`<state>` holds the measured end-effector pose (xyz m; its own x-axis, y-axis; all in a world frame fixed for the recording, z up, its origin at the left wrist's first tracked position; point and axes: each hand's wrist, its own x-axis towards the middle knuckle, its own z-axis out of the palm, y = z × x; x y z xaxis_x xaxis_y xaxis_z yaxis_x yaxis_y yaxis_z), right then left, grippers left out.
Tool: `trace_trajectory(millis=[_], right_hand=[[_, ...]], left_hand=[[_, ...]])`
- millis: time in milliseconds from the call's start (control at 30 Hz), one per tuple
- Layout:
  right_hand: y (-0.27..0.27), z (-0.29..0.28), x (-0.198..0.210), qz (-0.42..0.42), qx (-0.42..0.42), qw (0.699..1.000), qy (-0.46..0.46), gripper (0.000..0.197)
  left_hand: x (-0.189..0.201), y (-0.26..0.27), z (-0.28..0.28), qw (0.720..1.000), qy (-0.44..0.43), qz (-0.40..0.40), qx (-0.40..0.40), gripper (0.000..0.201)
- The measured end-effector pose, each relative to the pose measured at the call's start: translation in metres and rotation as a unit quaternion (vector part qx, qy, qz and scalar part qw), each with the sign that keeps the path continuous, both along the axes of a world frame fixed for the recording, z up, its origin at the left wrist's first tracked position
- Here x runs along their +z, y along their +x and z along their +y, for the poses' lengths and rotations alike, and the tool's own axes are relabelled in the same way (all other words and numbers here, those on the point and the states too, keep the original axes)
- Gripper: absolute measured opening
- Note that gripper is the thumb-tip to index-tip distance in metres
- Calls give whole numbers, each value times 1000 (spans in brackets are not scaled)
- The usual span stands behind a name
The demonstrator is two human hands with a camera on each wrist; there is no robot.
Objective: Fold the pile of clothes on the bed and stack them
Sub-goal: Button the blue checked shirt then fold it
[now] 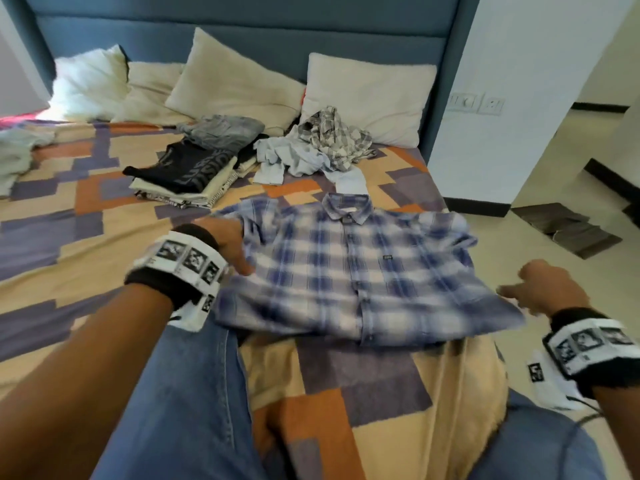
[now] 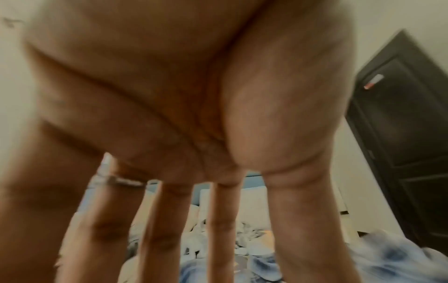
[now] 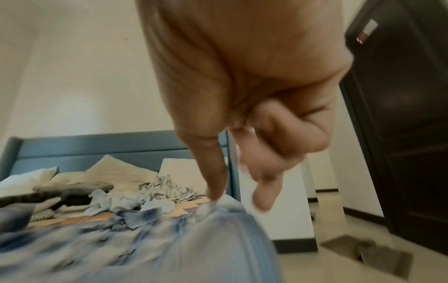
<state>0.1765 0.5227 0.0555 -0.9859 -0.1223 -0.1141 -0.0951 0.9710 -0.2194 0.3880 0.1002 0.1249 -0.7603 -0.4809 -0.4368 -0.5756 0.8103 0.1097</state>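
Head view shows you seated on the bed (image 1: 86,188), its cover a patchwork of orange, purple and cream blocks, with your denim-clad legs (image 1: 194,403) stretched out under your arms. Between your hands lies the blue plaid shirt (image 1: 349,271), front up, buttoned, collar pointing away from you toward the headboard (image 1: 242,32).

Your left hand (image 1: 230,247) rests at the shirt's left sleeve edge; the left wrist view shows its fingers (image 2: 169,220) straight and spread, pointing down at the cloth. Your right hand (image 1: 543,289) sits at the shirt's lower right corner, just over the bed's edge; in the right wrist view its thumb (image 3: 213,172) reaches down to the fabric and the other fingers are loosely curled, but blur keeps you from telling whether they pinch the cloth.

Beyond your left hand sits the stack of folded clothes (image 1: 187,171), a dark printed garment near the top. Beyond the shirt's collar is the unfolded pile (image 1: 311,143), a grey check shirt and pale blue pieces tangled together. Cream pillows (image 1: 367,95) lean on the blue padded headboard. Right of your right hand a white wall (image 1: 512,98) carries switch plates, and pale floor tiles (image 1: 568,188) lead to a dark door (image 3: 412,114).
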Motion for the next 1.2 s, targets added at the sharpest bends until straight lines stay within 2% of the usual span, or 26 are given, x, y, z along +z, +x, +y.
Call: trace_trajectory(millis=[67, 100, 167, 267, 333, 367, 433, 500, 600, 700, 733, 800, 867, 933, 967, 1000, 1033, 1100, 1133, 1167, 1200], right_hand=[[13, -24, 3, 54, 34, 998, -19, 46], [22, -40, 3, 56, 75, 995, -46, 48], [41, -69, -5, 0, 153, 985, -80, 52], [57, -90, -29, -140, 258, 956, -8, 67], [57, -85, -40, -222, 243, 944, 11, 74], [53, -78, -44, -233, 218, 948, 10, 73], [40, -66, -45, -192, 159, 968, 28, 64], [23, -56, -42, -121, 96, 988, 25, 56], [9, -66, -33, -31, 81, 989, -122, 56], [1, -105, -36, -2, 161, 964, -211, 59], [0, -120, -43, -8, 213, 955, -205, 63], [-13, -144, -64, -44, 325, 931, -160, 73], [-39, -155, -83, -95, 411, 902, -97, 88], [-68, -147, -87, -152, 418, 895, -17, 109], [-86, -137, -90, -170, 405, 898, 33, 115], [-103, -128, -91, -179, 377, 905, 81, 114], [-123, -122, -94, -178, 339, 918, 101, 105], [-155, -131, -91, -111, 272, 952, 86, 67], [-167, -146, -90, -31, 255, 965, 45, 43], [-174, -166, -87, 52, 245, 968, -11, 28], [-181, -187, -86, 94, 244, 963, -68, 20]], left_hand=[[-1, -13, 22, 998, -14, 0, -68, 54], [-4, -20, 33, 995, 15, 6, -95, 58], [-18, -32, 55, 985, 84, 25, -149, 59], [-59, -46, 89, 976, 79, 30, -201, 54], [-88, -49, 99, 972, 91, -12, -218, 57], [-99, -49, 98, 967, 92, -58, -232, 62], [-111, -51, 89, 958, 59, -137, -243, 69], [-107, -58, 77, 970, 35, -137, -196, 60], [-96, -77, 56, 990, 32, -52, -129, 39], [-109, -107, 40, 990, 43, 104, -84, 43], [-120, -115, 37, 985, 52, 143, -86, 52], [-143, -131, 34, 976, 57, 166, -130, 70], [-162, -142, 25, 976, 34, 123, -174, 80], [-178, -144, 2, 982, 0, 29, -185, 84], [-184, -145, -15, 988, -9, 2, -156, 81], [-188, -148, -33, 995, -21, 5, -102, 75], [-187, -152, -49, 998, -46, 41, -30, 71], [-179, -166, -66, 975, -137, 146, 101, 64], [-175, -179, -66, 957, -190, 188, 112, 56], [-169, -194, -63, 944, -232, 221, 81, 47], [-167, -210, -61, 933, -260, 246, 26, 39]])
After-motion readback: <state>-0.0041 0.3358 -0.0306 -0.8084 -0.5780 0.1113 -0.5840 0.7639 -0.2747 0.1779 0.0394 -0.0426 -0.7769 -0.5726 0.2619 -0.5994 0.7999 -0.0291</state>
